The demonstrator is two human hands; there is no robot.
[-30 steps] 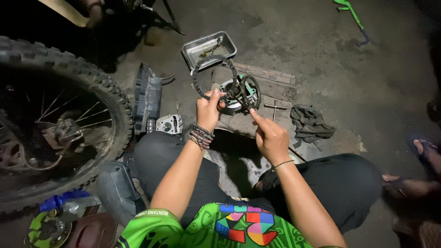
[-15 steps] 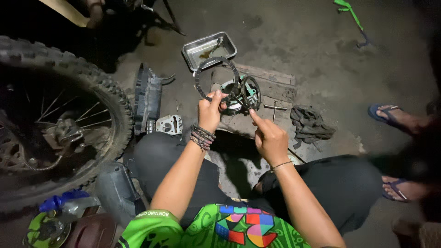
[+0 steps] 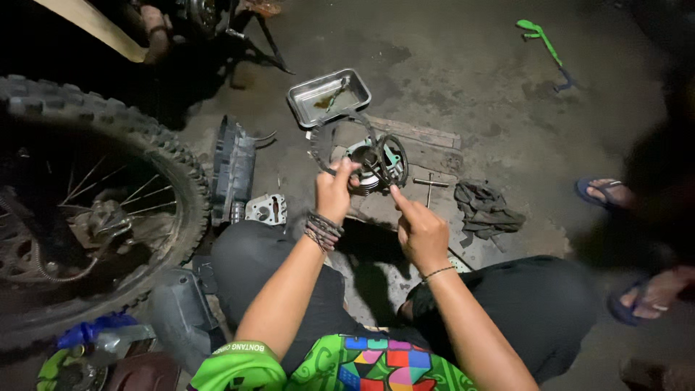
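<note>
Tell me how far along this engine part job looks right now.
Done: parts are already off the bike, a plastic panel and a small metal casting lying on the floor, a metal tray set out. In hand: the left hand grips a round engine part with a chain looped on it; the right hand points a finger at it. Left: everything is loose, nothing refitted.

stained concrete floor [image 3: 478, 80]: shallow metal tray [image 3: 329, 95]; wooden board [image 3: 416, 134]; cross-shaped wrench [image 3: 429, 185] beside a crumpled dark rag [image 3: 486, 206]; black plastic panel [image 3: 233, 168]; small metal engine part [image 3: 266, 210]; green tool [image 3: 541, 42] well apart; knobby motorcycle wheel [image 3: 94, 188].
</note>
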